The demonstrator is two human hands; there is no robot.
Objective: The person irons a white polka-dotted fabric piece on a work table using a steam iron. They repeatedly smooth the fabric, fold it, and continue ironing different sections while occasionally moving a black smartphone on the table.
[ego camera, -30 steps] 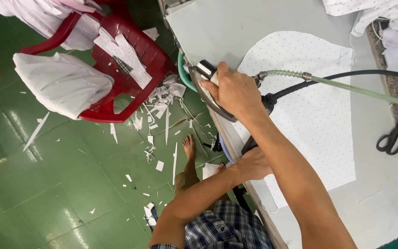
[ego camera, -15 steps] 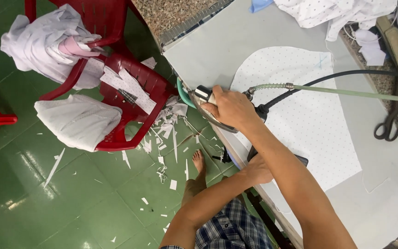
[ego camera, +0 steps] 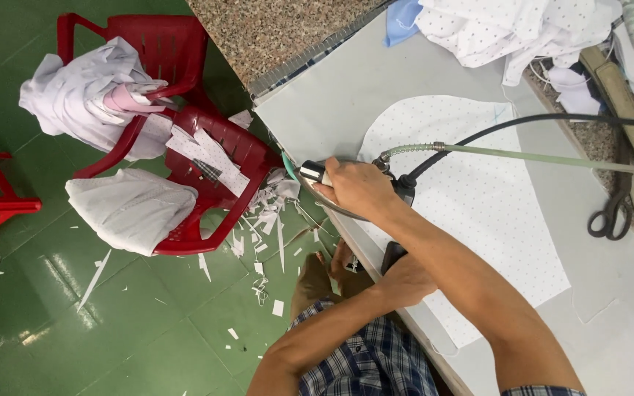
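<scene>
We see the right hand (ego camera: 361,187) closed in a firm grip around the handle of a steam iron (ego camera: 324,180), which sits at the near-left edge of the grey padded table (ego camera: 332,110), its front end just over that edge. A pale green hose (ego camera: 537,155) and a black cord (ego camera: 508,126) run from the back of the iron across the table toward the right. Just beside the iron, under the right forearm, lies a white dotted fabric piece (ego camera: 478,213), spread flat with a rounded top. The left hand (ego camera: 405,282) is lower down at the table's edge, fingers curled over the rim near a dark object we cannot make out; whether its grip holds anything we cannot tell. A pair of black scissors (ego camera: 610,214) lies well apart at the right side of the table, and a heap of white dotted cloth (ego camera: 515,29) is piled at the far end. On the green floor (ego camera: 111,330) beside the table stands a red plastic chair (ego camera: 207,169) carrying folded white fabric (ego camera: 130,209) and cut pieces, with scraps scattered on the floor around it.
</scene>
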